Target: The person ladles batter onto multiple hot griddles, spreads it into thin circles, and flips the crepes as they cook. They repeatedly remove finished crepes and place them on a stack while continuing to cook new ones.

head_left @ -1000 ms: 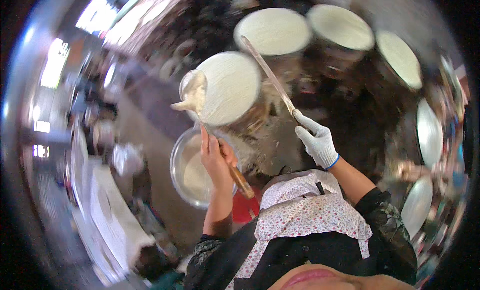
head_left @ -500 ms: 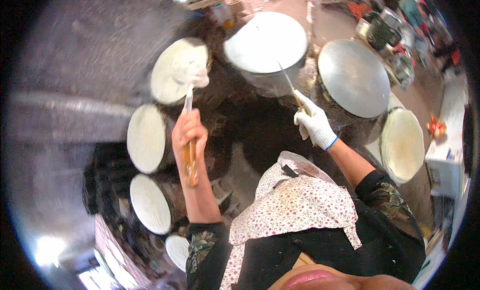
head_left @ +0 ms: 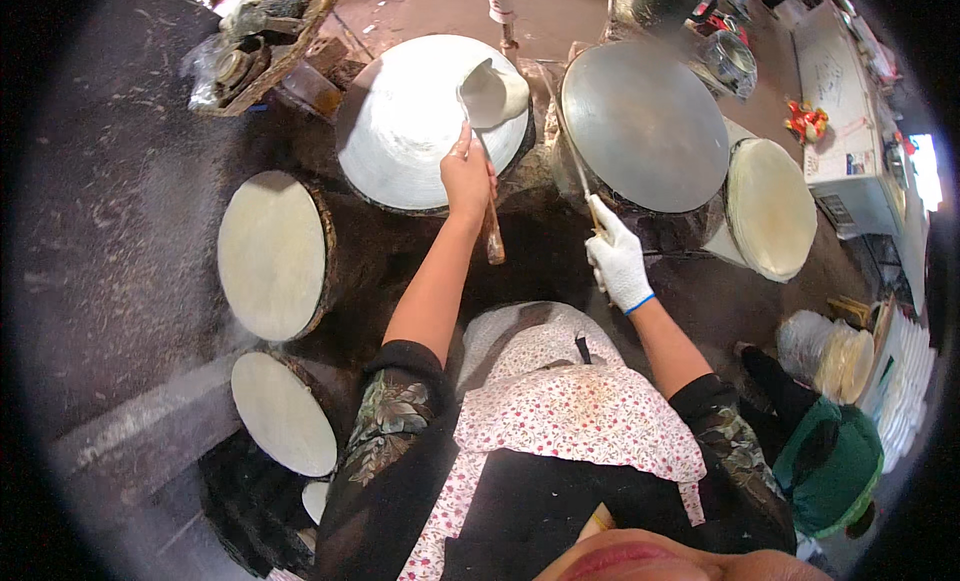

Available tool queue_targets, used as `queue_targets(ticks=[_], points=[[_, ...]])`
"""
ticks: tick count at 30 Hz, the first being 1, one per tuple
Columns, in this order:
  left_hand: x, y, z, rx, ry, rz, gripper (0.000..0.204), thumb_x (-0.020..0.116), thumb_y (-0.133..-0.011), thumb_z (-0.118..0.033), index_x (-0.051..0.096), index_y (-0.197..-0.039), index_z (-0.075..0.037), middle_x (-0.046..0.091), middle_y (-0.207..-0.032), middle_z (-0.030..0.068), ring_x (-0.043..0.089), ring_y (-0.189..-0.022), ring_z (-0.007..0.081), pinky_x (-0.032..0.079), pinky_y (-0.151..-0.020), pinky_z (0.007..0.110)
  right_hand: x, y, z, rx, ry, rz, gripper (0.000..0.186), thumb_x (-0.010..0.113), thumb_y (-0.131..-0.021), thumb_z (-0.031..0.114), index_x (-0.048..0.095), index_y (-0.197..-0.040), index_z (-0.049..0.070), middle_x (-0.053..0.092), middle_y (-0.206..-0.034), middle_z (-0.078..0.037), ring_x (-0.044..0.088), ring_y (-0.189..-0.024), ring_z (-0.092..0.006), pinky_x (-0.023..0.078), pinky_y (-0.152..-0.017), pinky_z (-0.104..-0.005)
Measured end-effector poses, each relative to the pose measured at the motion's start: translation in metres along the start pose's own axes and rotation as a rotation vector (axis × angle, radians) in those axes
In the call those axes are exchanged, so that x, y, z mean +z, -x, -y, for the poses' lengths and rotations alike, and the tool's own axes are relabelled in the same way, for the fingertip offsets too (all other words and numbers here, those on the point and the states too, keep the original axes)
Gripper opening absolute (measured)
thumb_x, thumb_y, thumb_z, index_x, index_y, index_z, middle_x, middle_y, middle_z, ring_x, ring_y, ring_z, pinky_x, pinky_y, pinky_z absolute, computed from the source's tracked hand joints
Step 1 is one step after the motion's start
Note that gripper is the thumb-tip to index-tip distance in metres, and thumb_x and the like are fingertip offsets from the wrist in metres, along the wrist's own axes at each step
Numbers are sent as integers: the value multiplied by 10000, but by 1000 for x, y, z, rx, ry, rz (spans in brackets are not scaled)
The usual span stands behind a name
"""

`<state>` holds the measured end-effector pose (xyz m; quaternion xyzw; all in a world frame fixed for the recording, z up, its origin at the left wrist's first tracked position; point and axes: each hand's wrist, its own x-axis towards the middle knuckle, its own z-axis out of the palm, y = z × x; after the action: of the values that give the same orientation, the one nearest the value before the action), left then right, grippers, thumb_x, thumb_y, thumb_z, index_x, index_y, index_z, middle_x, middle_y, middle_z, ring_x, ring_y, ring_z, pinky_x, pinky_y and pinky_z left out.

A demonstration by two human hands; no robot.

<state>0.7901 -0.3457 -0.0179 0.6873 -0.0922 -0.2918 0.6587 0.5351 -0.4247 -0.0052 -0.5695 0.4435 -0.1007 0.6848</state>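
Observation:
My bare left hand is closed around the wooden handle of a ladle. The ladle's bowl is over the right side of a white round griddle, beside a cream patch that looks like batter. A white knit glove covers my right hand, which grips a long thin spatula. Its blade points away from me, between the white griddle and a bare grey round griddle to the right. How the fingers wrap its handle is partly hidden.
At the left are pale round slabs. A stack of pale flat rounds sits beyond the grey griddle. A basket of odds and ends is far left. A white cabinet and a person in green are at the right.
My left hand has carried the ladle from the nearest left round to above the white griddle. The spatula tip now lies between the two griddles. The whole view has turned.

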Motion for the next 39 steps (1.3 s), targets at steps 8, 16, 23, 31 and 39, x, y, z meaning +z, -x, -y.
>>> queue_targets(ticks=[8, 16, 23, 31, 39], points=[[-76, -77, 20, 645, -1125, 18, 467, 613, -1019, -203, 624, -1479, -285, 677, -716, 200, 687, -671, 389, 523, -634, 500, 90, -24, -73, -309, 108, -265, 597, 666, -985, 102, 518, -1564, 113, 655, -1080, -60, 568, -796, -94, 460, -708, -254], [-105, -104, -48, 595, -459, -337, 545, 526, -1050, -102, 480, -1593, -130, 630, -682, 80, 499, -542, 148, 439, -515, 374, 180, -56, 22, 47, 417, -275, 550, 631, -999, 296, 539, -1537, 223, 692, -1264, -269, 704, -1134, -396, 534, -984, -426], [-168, 7, -94, 356, -177, 51, 510, 447, -1122, -101, 403, -1630, -85, 478, -636, -57, 399, -490, 22, 366, -435, 211, 169, -86, 16, -153, 557, -546, 500, 594, -991, 403, 595, -1481, 307, 750, -1061, -223, 736, -932, -408, 569, -829, -494], [-195, 78, -38, 71, -55, 112, 528, 438, -1133, -124, 350, -1653, -91, 451, -636, -46, 370, -478, 27, 343, -433, 210, 185, -113, 22, -332, 572, -419, 516, 608, -969, 434, 657, -1417, 183, 725, -1185, -224, 699, -1083, -410, 537, -945, -445], [-205, 99, -43, 70, -43, 154, 541, 442, -1133, -124, 328, -1661, -97, 476, -648, -29, 392, -478, 37, 360, -431, 212, 203, -121, 45, -301, 716, -268, 520, 534, -1013, 432, 582, -1481, 212, 729, -1170, -212, 704, -1053, -410, 537, -917, -489]])
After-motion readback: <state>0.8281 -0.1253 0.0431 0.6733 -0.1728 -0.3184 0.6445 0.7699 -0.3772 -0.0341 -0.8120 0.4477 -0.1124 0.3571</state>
